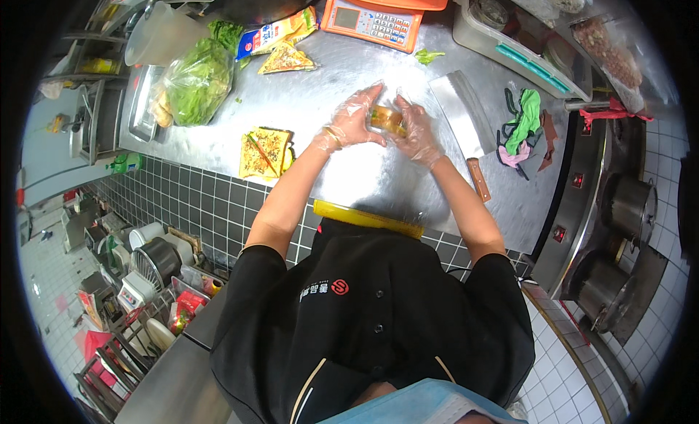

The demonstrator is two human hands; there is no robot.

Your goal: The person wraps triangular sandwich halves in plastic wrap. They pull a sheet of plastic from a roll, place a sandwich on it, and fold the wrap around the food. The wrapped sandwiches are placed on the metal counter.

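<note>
In clear plastic gloves, my left hand [355, 121] and my right hand [416, 130] hold a small filled food piece [389, 121], apparently a cut sandwich, from both sides above the steel worktop. Its exact shape is partly hidden by the fingers. Left of my left hand lies a square toasted sandwich [265, 153] with a diagonal cut showing filling. A triangular sandwich half [286, 59] rests farther back beside a printed food packet [277, 33]. To the right of my right hand lies a cleaver [461, 113] with a wooden handle, its handle towards me.
A bag of lettuce [199, 88] sits by a steel tray [146, 104] at left. An orange digital scale [371, 22] stands at the back, near a lettuce scrap [428, 56]. Green and pink ties [525, 121] lie right of the cleaver. A plastic bin [519, 60] occupies the back right.
</note>
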